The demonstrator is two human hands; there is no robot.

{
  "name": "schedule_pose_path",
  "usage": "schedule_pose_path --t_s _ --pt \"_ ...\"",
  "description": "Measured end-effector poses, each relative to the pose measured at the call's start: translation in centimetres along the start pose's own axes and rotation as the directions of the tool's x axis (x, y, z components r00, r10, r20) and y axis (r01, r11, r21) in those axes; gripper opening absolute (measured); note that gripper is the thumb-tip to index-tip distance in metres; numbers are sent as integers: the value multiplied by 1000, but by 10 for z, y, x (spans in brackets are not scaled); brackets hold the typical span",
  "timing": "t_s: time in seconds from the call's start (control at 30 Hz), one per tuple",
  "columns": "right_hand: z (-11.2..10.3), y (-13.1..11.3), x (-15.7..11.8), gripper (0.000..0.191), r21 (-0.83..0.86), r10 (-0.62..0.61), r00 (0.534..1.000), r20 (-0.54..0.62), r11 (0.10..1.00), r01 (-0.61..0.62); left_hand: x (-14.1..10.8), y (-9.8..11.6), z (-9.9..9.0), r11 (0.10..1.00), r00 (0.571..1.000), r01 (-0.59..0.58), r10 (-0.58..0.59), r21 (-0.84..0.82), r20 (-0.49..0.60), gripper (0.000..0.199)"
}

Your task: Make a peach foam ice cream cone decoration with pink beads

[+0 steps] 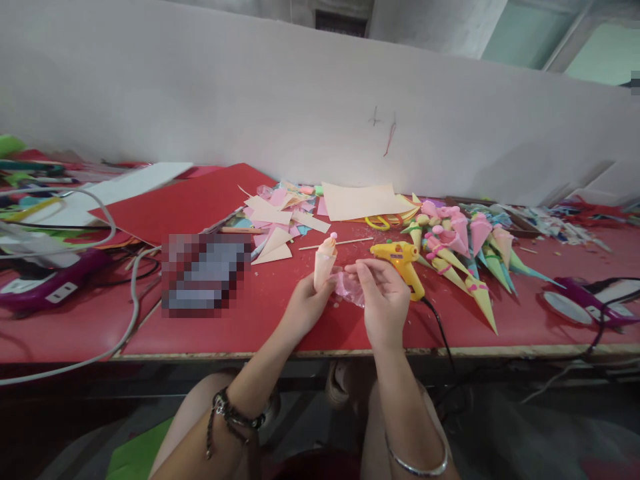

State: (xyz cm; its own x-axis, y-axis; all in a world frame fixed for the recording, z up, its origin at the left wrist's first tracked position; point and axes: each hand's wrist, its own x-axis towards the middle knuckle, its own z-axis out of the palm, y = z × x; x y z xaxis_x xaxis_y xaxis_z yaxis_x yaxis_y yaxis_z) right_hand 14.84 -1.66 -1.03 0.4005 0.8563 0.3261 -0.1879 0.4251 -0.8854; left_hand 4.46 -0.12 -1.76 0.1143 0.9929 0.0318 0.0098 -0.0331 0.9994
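My left hand is closed round the lower part of a cream paper cone, which stands upright with a small pink ball at its top. Right of the cone, my right hand has its thumb and fingertips pinched together; what they hold, if anything, is too small to make out. Between both hands lies crinkled pink translucent film. Just behind my right hand a yellow glue gun rests on the red table.
Several pastel cones are heaped at the right. Paper scraps, a thin stick and a cream sheet lie behind my hands. A blurred-out object is at the left, near a white cable.
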Motion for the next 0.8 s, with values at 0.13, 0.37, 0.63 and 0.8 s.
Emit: schedule_pose_path --t_s 0.13,0.37,0.63,0.8 --pt "-1 1 0 12 -89 -53 998 -25 995 51 -1 0 2 1000 1000 1 -1 1 6 24" --pt "0 4 1 13 -146 -92 996 11 985 93 -3 0 5 997 998 -56 56 44 0 21" --pt "-1 6 0 15 -151 -62 997 37 986 67 -4 -1 8 991 996 -90 90 100 1 24" --pt "0 2 -1 11 -264 -194 976 94 941 212 -4 -3 8 987 993 -114 114 113 7 18"
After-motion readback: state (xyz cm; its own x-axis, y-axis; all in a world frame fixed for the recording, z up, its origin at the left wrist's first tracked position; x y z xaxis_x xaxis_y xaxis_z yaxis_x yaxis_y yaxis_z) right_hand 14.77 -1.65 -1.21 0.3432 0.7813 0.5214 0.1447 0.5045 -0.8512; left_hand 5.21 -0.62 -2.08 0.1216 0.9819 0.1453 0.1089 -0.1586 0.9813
